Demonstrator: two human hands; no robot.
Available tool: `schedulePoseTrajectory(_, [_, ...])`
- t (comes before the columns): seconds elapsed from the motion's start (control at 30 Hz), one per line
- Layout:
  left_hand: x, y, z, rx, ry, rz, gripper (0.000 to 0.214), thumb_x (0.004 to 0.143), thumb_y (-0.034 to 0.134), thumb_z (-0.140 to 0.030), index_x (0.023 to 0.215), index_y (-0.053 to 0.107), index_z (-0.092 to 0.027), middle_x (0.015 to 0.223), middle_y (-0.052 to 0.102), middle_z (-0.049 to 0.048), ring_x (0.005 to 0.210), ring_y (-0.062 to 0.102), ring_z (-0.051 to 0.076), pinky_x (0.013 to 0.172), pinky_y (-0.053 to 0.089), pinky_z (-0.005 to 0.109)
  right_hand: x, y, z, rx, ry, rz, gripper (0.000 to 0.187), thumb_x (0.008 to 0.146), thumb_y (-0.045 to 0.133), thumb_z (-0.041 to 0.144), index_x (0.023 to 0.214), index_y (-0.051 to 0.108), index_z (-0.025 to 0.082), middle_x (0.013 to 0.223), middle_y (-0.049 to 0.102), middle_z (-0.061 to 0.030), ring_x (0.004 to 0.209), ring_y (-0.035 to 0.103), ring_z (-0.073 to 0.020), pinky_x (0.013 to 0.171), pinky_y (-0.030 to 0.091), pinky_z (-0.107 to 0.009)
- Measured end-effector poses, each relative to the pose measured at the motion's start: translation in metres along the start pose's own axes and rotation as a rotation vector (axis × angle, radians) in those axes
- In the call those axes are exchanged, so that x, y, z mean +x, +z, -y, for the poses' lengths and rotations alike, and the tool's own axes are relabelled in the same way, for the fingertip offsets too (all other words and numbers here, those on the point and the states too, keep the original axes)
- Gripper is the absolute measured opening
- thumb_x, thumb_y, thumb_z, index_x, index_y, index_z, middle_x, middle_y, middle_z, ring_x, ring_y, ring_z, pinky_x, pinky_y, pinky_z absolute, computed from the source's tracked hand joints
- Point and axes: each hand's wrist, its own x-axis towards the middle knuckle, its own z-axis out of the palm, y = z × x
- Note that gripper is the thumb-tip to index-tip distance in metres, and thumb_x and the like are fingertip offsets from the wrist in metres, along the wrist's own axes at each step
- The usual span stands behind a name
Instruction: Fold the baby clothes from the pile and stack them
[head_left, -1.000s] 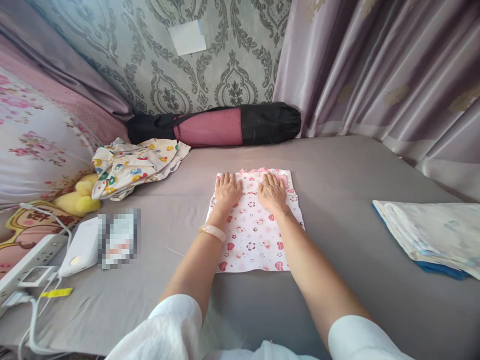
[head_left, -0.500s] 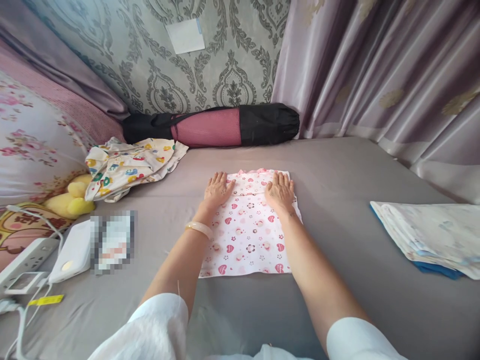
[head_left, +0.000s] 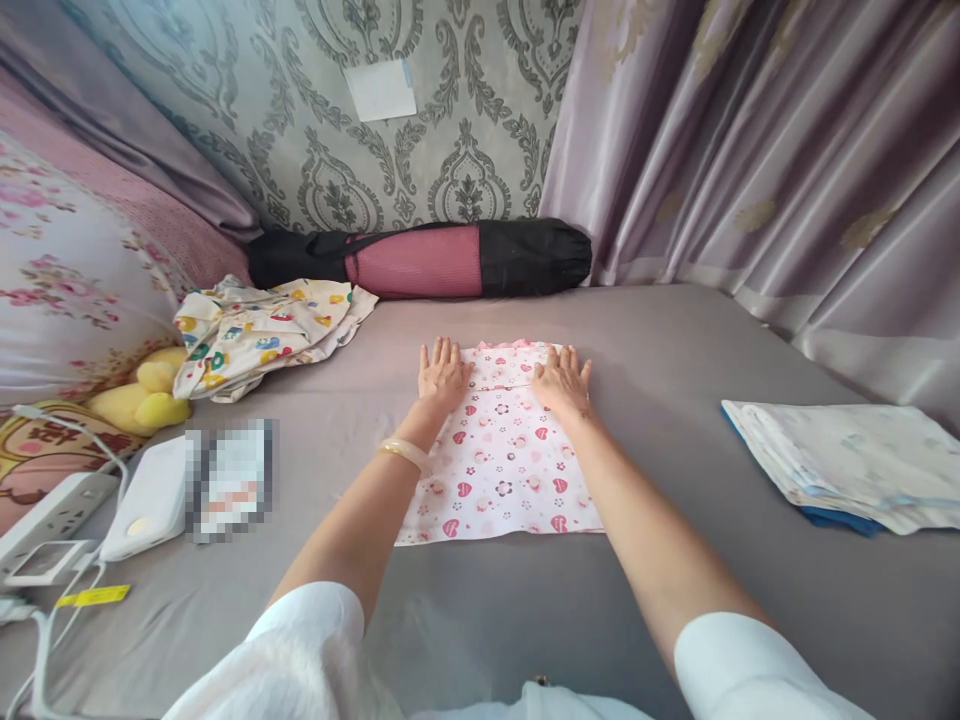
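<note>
A folded white cloth garment (head_left: 499,455) with pink hearts and flowers lies flat on the grey bed sheet (head_left: 480,620). A band across its far end is folded over, and a pink ruffle shows along the far edge. My left hand (head_left: 444,372) lies at the far left corner, fingers stretched out, partly on the cloth and partly beside it. At the far right corner my right hand (head_left: 562,382) rests palm down on the cloth, its fingers spread. Neither hand grips anything. A pale bangle (head_left: 405,455) is on my left wrist.
A stack of folded cloths (head_left: 855,460) sits at the right. Left are a crumpled patterned garment (head_left: 270,330), a yellow plush toy (head_left: 142,395), a white device (head_left: 150,500), a power strip (head_left: 64,515) and cables. A rolled pink mat (head_left: 416,262) in a black bag lies along the wall.
Both hands stay at the far end of the cloth; the right hand's fingers are a little more spread. The view has shifted slightly.
</note>
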Motion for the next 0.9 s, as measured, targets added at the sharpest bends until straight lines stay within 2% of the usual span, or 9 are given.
schedulePoseTrajectory(0.13, [-0.009,-0.005,-0.022,-0.029,0.141,0.010,0.058,0.101,0.022,-0.038,0.150,0.034,-0.009,0.158,0.033,0.0145,0.149,0.023,0.026,0.122,0.014,0.047,-0.008,-0.001,0.010,-0.035,-0.373,-0.012,0.055,0.101,0.023,0.033,0.152,0.037,0.018,0.162,0.025,-0.0098,0.150,0.015,-0.0255,0.120,0.004,-0.053])
schedulePoseTrajectory(0.23, [-0.014,0.002,-0.030,-0.066,0.194,0.031,0.058,0.102,0.018,-0.040,0.151,0.035,-0.015,0.159,0.032,0.0117,0.149,0.024,0.027,0.121,0.016,0.049,-0.012,0.005,0.018,-0.020,-0.480,0.039,0.054,0.101,0.023,0.032,0.151,0.038,0.020,0.162,0.026,-0.0073,0.150,0.018,-0.0245,0.121,0.007,-0.052])
schedulePoseTrajectory(0.33, [-0.014,0.011,-0.031,-0.094,0.165,0.069,0.059,0.102,0.016,-0.043,0.152,0.034,-0.018,0.160,0.031,0.0110,0.148,0.025,0.030,0.120,0.016,0.052,-0.013,0.011,0.022,-0.010,-0.465,0.072,0.054,0.101,0.024,0.032,0.153,0.037,0.022,0.161,0.028,-0.0054,0.148,0.022,-0.0251,0.121,0.010,-0.052])
schedulePoseTrajectory(0.43, [-0.012,0.015,-0.029,-0.097,0.149,0.087,0.059,0.101,0.018,-0.044,0.153,0.032,-0.019,0.160,0.030,0.0104,0.148,0.026,0.031,0.120,0.017,0.053,-0.013,0.012,0.022,-0.010,-0.455,0.075,0.055,0.101,0.023,0.033,0.153,0.036,0.023,0.162,0.027,-0.0044,0.149,0.021,-0.0244,0.121,0.009,-0.050])
schedulePoseTrajectory(0.53, [-0.011,0.014,-0.029,-0.097,0.148,0.089,0.059,0.101,0.018,-0.044,0.153,0.033,-0.020,0.161,0.029,0.0097,0.147,0.026,0.031,0.120,0.017,0.053,-0.012,0.011,0.023,-0.007,-0.448,0.086,0.055,0.101,0.021,0.034,0.153,0.035,0.023,0.162,0.025,-0.0039,0.149,0.020,-0.0241,0.122,0.008,-0.050])
schedulePoseTrajectory(0.67, [-0.013,0.008,-0.024,-0.121,0.151,0.096,0.059,0.101,0.018,-0.045,0.152,0.034,-0.019,0.160,0.031,0.0094,0.148,0.027,0.028,0.120,0.019,0.049,-0.007,0.005,0.019,0.023,-0.453,0.163,0.056,0.101,0.019,0.035,0.154,0.034,0.021,0.162,0.025,-0.0038,0.150,0.018,-0.0224,0.122,0.010,-0.048])
schedulePoseTrajectory(0.8, [-0.013,0.005,-0.014,-0.116,0.043,0.046,0.060,0.101,0.017,-0.044,0.150,0.036,-0.015,0.157,0.035,0.0132,0.148,0.027,0.026,0.121,0.017,0.048,0.002,0.003,0.005,0.014,-0.400,0.060,0.057,0.101,0.019,0.034,0.153,0.034,0.016,0.162,0.026,-0.0067,0.150,0.017,-0.0220,0.122,0.008,-0.045])
schedulePoseTrajectory(0.9, [-0.012,0.006,-0.008,-0.119,-0.009,0.067,0.061,0.101,0.018,-0.047,0.148,0.038,-0.014,0.157,0.035,0.0151,0.147,0.027,0.028,0.120,0.020,0.051,0.006,0.008,-0.007,-0.017,-0.332,0.025,0.058,0.101,0.019,0.035,0.152,0.037,0.014,0.161,0.027,-0.0076,0.150,0.018,-0.0249,0.122,0.010,-0.047])
